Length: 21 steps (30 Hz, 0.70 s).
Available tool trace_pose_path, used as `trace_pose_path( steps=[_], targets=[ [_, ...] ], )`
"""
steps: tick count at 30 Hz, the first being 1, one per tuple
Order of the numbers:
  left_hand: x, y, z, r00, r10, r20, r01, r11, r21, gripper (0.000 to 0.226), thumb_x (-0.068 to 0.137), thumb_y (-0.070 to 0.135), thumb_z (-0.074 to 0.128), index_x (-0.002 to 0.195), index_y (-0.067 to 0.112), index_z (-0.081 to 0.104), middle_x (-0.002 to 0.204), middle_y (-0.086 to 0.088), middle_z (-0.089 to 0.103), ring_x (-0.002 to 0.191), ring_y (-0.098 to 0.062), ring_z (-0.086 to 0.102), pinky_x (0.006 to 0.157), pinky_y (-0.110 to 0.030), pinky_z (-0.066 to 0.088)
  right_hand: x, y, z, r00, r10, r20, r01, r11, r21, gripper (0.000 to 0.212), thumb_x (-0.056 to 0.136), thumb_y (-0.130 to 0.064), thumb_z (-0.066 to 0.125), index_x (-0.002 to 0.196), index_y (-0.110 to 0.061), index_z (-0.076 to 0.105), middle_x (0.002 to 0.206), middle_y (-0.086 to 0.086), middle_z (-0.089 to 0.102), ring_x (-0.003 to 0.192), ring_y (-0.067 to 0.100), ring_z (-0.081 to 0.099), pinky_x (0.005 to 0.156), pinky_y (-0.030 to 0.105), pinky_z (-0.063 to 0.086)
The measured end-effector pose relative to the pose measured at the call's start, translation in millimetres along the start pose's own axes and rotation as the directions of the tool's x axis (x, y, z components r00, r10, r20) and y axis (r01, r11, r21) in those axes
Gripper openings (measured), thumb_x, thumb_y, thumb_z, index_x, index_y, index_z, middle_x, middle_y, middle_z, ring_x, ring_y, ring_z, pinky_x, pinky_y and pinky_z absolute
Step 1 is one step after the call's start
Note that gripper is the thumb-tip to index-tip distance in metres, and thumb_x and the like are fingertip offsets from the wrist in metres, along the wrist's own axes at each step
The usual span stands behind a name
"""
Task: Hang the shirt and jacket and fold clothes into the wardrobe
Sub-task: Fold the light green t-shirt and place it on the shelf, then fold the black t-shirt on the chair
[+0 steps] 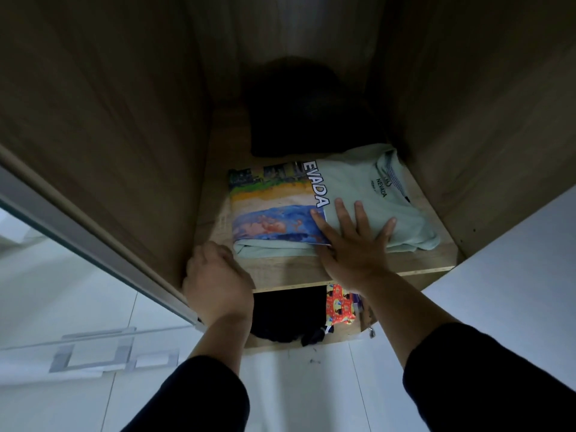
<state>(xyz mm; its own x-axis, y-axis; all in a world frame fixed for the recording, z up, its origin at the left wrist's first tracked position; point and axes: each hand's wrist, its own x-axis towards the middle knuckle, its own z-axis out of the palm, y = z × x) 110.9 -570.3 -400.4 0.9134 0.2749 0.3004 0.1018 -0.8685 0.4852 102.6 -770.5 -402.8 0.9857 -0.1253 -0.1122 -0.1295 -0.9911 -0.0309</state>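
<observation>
A folded pale green T-shirt (pixel 367 182) with a colourful "NEVADA" print lies on the wooden wardrobe shelf (pixel 290 272). My right hand (pixel 352 241) presses flat on its front half, fingers spread and straight. My left hand (pixel 218 275) sits at the shirt's front left corner near the shelf's edge, fingers curled under; whether it holds cloth is hidden. Behind the shirt lies a dark folded garment (pixel 299 120) at the back of the shelf.
The wardrobe's wooden side walls (pixel 109 135) close in on both sides. A sliding door frame (pixel 93 244) runs along the left. On the lower shelf lie dark clothes (pixel 286 316) and a red patterned cloth (pixel 339 307). White floor lies below.
</observation>
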Motion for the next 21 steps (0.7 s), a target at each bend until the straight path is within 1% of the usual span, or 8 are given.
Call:
trace_pose_path(
  steps=[2, 4, 7, 10, 12, 16, 19, 21],
  targets=[
    [-3.1, -6.4, -0.5, 0.995, 0.096, 0.039, -0.099, 0.992, 0.08, 0.004, 0.085, 0.01, 0.053, 0.082, 0.012, 0.054, 0.086, -0.012, 0.058, 0.082, -0.036, 0.054, 0.063, -0.039, 0.04, 1.8, -0.5, -5.9, 0.998, 0.006, 0.063, -0.007, 1.0, 0.006, 0.06, 0.093, -0.057, 0.015, 0.141, -0.052, -0.021, 0.157, -0.005, -0.026, 0.144, 0.029, -0.025, 0.101, 0.076, -0.008],
    [-5.8, -7.3, -3.1, 0.983, 0.152, 0.098, -0.162, 0.982, 0.097, 0.003, 0.088, 0.015, 0.053, 0.089, 0.017, 0.054, 0.094, -0.007, 0.058, 0.087, -0.033, 0.052, 0.066, -0.038, 0.038, 2.8, -1.6, -12.7, 0.991, 0.003, 0.133, -0.004, 1.0, 0.003, 0.061, 0.094, -0.057, 0.016, 0.141, -0.05, -0.022, 0.155, -0.004, -0.03, 0.142, 0.028, -0.029, 0.1, 0.076, -0.008],
    [-4.7, -1.3, -13.7, 0.96, 0.144, 0.239, -0.178, 0.976, 0.128, 0.014, 0.091, 0.022, 0.048, 0.102, 0.023, 0.056, 0.109, -0.001, 0.056, 0.101, -0.028, 0.048, 0.077, -0.038, 0.039, -0.7, -3.7, -27.0, 0.974, 0.005, 0.226, -0.005, 1.0, 0.001, 0.064, 0.095, -0.056, 0.02, 0.144, -0.046, -0.02, 0.155, -0.002, -0.031, 0.143, 0.028, -0.028, 0.103, 0.074, -0.008],
    [-3.5, 7.9, -40.8, 0.886, 0.094, 0.455, -0.181, 0.972, 0.152, 0.028, 0.091, 0.022, 0.043, 0.117, 0.027, 0.053, 0.125, 0.002, 0.05, 0.119, -0.023, 0.041, 0.094, -0.038, 0.038, -19.1, -11.2, -44.4, 0.953, 0.02, 0.302, -0.022, 1.0, 0.003, 0.068, 0.097, -0.05, 0.03, 0.148, -0.041, -0.014, 0.157, 0.002, -0.027, 0.144, 0.026, -0.024, 0.11, 0.067, -0.005],
    [-4.2, 15.0, -67.5, 0.843, 0.091, 0.53, -0.197, 0.969, 0.148, 0.036, 0.089, 0.018, 0.044, 0.123, 0.028, 0.051, 0.131, 0.003, 0.047, 0.125, -0.021, 0.039, 0.1, -0.034, 0.035, -38.2, -18.0, -56.1, 0.942, 0.02, 0.334, -0.02, 1.0, -0.004, 0.071, 0.097, -0.042, 0.036, 0.149, -0.04, -0.013, 0.157, 0.004, -0.026, 0.144, 0.026, -0.024, 0.112, 0.064, -0.005],
    [-10.8, 30.7, -131.0, 0.81, 0.087, 0.58, -0.191, 0.974, 0.12, 0.037, 0.09, 0.016, 0.044, 0.124, 0.027, 0.053, 0.134, 0.001, 0.047, 0.125, -0.023, 0.045, 0.098, -0.035, 0.039, -76.8, -34.0, -96.2, 0.939, -0.035, 0.341, 0.037, 0.999, -0.001, 0.074, 0.097, -0.033, 0.04, 0.149, -0.039, -0.012, 0.157, 0.005, -0.026, 0.144, 0.028, -0.024, 0.112, 0.063, -0.007],
    [-23.0, 34.1, -184.2, 0.819, 0.047, 0.571, -0.153, 0.978, 0.139, 0.035, 0.089, 0.019, 0.048, 0.121, 0.027, 0.055, 0.129, -0.002, 0.052, 0.119, -0.025, 0.051, 0.094, -0.037, 0.043, -108.1, -49.8, -136.8, 0.941, -0.071, 0.331, 0.064, 0.997, 0.034, 0.07, 0.099, -0.034, 0.039, 0.15, -0.038, -0.007, 0.158, 0.003, -0.025, 0.145, 0.027, -0.023, 0.113, 0.061, -0.007],
    [-34.1, 29.3, -223.0, 0.833, 0.03, 0.552, -0.128, 0.982, 0.141, 0.037, 0.086, 0.018, 0.048, 0.121, 0.028, 0.055, 0.127, -0.001, 0.053, 0.119, -0.024, 0.05, 0.092, -0.038, 0.044, -129.7, -66.7, -157.9, 0.958, -0.087, 0.272, 0.081, 0.996, 0.035, 0.068, 0.098, -0.033, 0.04, 0.151, -0.04, -0.003, 0.159, 0.001, -0.02, 0.146, 0.025, -0.02, 0.115, 0.059, -0.007]
  ],
)
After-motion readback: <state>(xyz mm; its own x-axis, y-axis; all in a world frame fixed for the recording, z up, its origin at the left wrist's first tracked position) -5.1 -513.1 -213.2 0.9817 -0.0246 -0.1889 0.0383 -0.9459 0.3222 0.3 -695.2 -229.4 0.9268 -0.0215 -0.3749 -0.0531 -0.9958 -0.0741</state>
